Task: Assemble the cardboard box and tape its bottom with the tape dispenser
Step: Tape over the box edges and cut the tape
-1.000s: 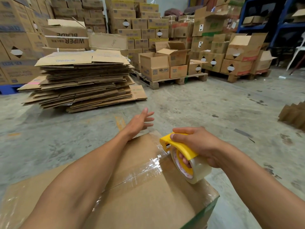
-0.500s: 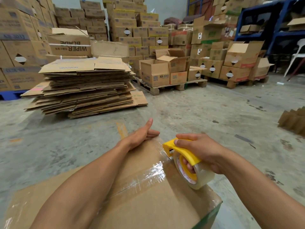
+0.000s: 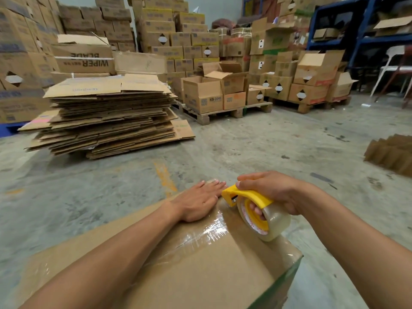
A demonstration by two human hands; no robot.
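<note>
Left hand [image 3: 198,202] flat on box [image 3: 200,270], right hand [image 3: 270,191] gripping tape dispenser [image 3: 256,210].

My left hand [image 3: 198,202], lifted with fingers spread a second ago, now lies flat on the cardboard box [image 3: 200,268] beside the tape dispenser [image 3: 252,208].

Two bare forearms and hands, nothing worn

The left hand [image 3: 198,202] and right hand [image 3: 270,190] are both uncovered: no gloves, rings, watch or wristband show. Both forearms are bare along the whole visible length, and no sleeve edge enters the head view. Fingernails on the left hand are short and plain. The right hand's fingertips [image 3: 256,210] also look unadorned.
</note>
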